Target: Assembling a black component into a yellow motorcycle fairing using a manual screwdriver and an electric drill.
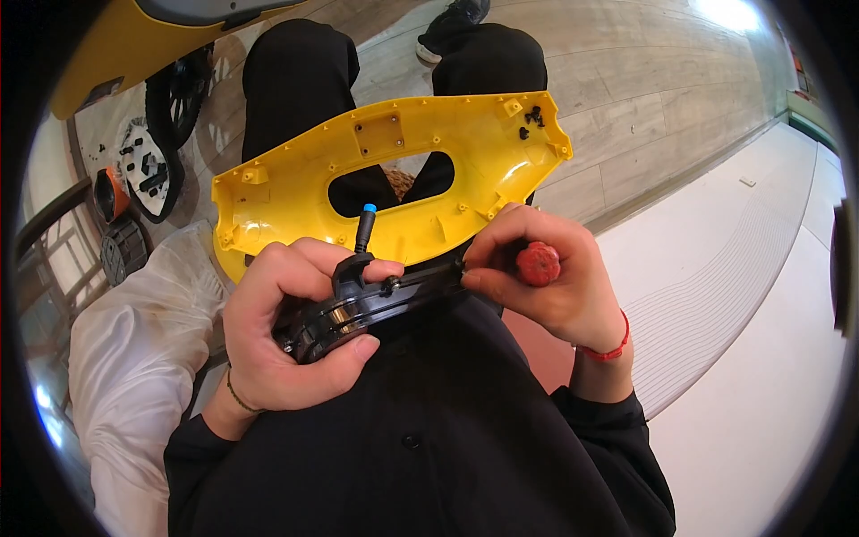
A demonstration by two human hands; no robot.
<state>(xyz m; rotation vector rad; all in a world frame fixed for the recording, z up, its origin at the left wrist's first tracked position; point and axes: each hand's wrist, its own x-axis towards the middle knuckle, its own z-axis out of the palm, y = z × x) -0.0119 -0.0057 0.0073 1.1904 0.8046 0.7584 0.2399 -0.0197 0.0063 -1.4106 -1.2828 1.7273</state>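
Over my lap, my left hand (286, 327) grips a glossy black part (385, 300) with a rounded end and a long straight bar. A short cable (365, 231) with a blue-tipped connector rises from it. My right hand (550, 291) is closed around what looks like a screwdriver (539, 263); only its fluted red handle end shows. Its thumb and forefinger pinch at the bar's far right end, where anything small between them is hidden. Beyond both hands, a yellow plastic shell (300, 163) with an oval opening lies across my knees.
Several small black screws (534, 116) rest in the shell's right corner. To the left are a white plastic bag (134, 331), an orange-rimmed round part (111, 194), a white tray of black pieces (136, 143) and a black wheel (183, 98). A white ribbed panel (716, 268) stretches along the right.
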